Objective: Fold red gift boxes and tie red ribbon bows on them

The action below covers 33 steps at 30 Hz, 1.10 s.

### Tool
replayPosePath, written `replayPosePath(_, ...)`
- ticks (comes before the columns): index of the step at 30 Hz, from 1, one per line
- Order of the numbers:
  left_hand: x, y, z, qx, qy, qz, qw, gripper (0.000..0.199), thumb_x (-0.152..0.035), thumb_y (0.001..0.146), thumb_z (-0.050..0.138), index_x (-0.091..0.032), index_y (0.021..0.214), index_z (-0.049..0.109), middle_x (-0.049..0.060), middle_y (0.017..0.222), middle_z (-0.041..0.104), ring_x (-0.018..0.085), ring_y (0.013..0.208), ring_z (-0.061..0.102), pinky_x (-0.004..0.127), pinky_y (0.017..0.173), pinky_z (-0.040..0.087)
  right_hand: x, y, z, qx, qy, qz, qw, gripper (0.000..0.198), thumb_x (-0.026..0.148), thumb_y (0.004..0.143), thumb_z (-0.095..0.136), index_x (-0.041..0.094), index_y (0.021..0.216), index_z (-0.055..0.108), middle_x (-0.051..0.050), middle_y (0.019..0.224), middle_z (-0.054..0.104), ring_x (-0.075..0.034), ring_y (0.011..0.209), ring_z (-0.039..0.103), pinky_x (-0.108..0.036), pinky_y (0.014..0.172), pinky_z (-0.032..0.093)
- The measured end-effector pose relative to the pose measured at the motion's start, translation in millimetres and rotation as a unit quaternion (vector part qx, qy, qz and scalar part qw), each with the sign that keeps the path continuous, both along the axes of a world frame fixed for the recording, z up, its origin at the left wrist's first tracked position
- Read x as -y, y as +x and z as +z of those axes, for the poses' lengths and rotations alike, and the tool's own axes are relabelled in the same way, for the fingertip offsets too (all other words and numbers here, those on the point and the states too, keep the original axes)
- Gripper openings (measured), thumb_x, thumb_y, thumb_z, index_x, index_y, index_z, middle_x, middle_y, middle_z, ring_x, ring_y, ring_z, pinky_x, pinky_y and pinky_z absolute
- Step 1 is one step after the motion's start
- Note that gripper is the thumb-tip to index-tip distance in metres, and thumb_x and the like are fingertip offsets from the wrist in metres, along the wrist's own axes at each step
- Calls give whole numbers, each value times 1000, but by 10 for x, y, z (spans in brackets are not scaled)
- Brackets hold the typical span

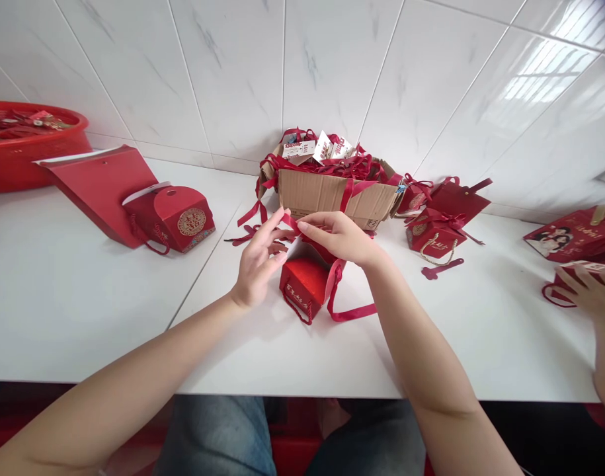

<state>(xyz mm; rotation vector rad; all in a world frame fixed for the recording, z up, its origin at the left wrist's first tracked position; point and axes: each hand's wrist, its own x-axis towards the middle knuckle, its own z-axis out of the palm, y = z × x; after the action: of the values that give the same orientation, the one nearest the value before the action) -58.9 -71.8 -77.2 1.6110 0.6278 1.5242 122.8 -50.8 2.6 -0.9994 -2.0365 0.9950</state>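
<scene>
A small red gift box [305, 281] with gold lettering and a red rope handle stands on the table in front of me, its top flaps partly raised. A red ribbon [352, 315] runs along its right side and trails onto the table. My right hand [338, 233] reaches over the box and pinches the ribbon's end between thumb and fingers. On the box's left, my left hand [260, 263] has its fingers apart, fingertips close to the ribbon end and the raised flap. Whether those fingertips touch the ribbon is hard to make out.
Behind the box is a cardboard carton [312, 192] full of ribbons and tags. Left lie a red gift box [180, 215], a flat red bag [101, 188] and a red basin [29, 155]. Right are a bow-tied box [436, 237], a photo-printed bag [563, 238] and another person's hand [592, 291].
</scene>
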Motion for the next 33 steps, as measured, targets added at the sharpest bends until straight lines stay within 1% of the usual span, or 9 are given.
replayPosePath(3, -30, 4, -27, -15, -4, -2, 1000, 66, -40, 83, 61, -32, 145, 39, 5, 154, 36, 27, 120, 53, 35, 90, 50, 2, -19, 1, -9, -1, -15, 1000, 27, 40, 87, 58, 17, 87, 71, -3, 90, 71, -15, 86, 62, -27, 79, 47)
replayPosePath(6, -17, 33, -62, -55, 1, -19, 998, 79, -40, 80, 67, -36, 149, 27, 6, 156, 30, 27, 125, 50, 40, 99, 46, -1, -21, 3, -39, -1, -26, 999, 22, 37, 81, 65, 16, 80, 69, -2, 82, 69, -14, 79, 61, -26, 74, 47)
replayPosePath(10, 41, 93, -85, -87, -7, -54, 995, 87, -37, 80, 67, -34, 151, 17, 12, 149, 37, 30, 134, 42, 50, 109, 37, 7, -2, 36, -116, -22, -37, 992, 21, 37, 78, 68, 16, 77, 66, -2, 77, 68, -12, 72, 61, -25, 68, 48)
replayPosePath(15, 48, 123, -91, -91, -50, -49, 993, 67, -32, 83, 63, -28, 143, 32, 12, 136, 50, 28, 129, 47, 49, 110, 37, 42, 91, 148, -195, 16, -102, 975, 20, 37, 78, 69, 18, 76, 63, 0, 73, 62, -10, 65, 56, -24, 64, 47)
replayPosePath(19, 35, 132, -83, -80, -67, -47, 993, 50, -29, 86, 57, -25, 133, 41, 10, 139, 50, 26, 128, 48, 45, 108, 40, 53, 260, 240, -196, 82, -176, 961, 22, 43, 83, 63, 22, 84, 62, -1, 78, 61, -12, 72, 59, -26, 68, 50)
replayPosePath(22, 46, 145, -59, -87, -89, -30, 992, 41, -28, 87, 53, -23, 128, 46, 9, 129, 57, 25, 118, 55, 42, 100, 45, 27, 439, 275, -191, 124, -225, 947, 27, 51, 86, 57, 24, 90, 61, -2, 79, 60, -14, 75, 62, -27, 67, 52)
replayPosePath(27, 53, 144, -10, -84, -130, -29, 988, 27, -24, 86, 48, -21, 112, 55, 5, 107, 66, 21, 98, 61, 36, 86, 49, -81, 784, 271, -187, 178, -233, 937, 35, 59, 86, 53, 26, 95, 62, -3, 83, 60, -16, 79, 65, -30, 63, 53)
replayPosePath(31, 36, 132, -1, -74, -122, -37, 989, 30, -20, 84, 47, -22, 111, 59, 4, 112, 66, 22, 102, 60, 38, 92, 48, -177, 1004, 244, -189, 215, -244, 927, 40, 63, 87, 47, 28, 100, 62, -5, 88, 60, -19, 84, 66, -32, 63, 54)
replayPosePath(33, 32, 128, -9, -76, -114, -35, 990, 31, -21, 85, 48, -22, 113, 60, 5, 116, 65, 23, 109, 58, 40, 98, 45, -198, 1050, 229, -200, 210, -247, 925, 38, 61, 88, 48, 27, 100, 61, -5, 89, 60, -19, 86, 67, -32, 65, 55)
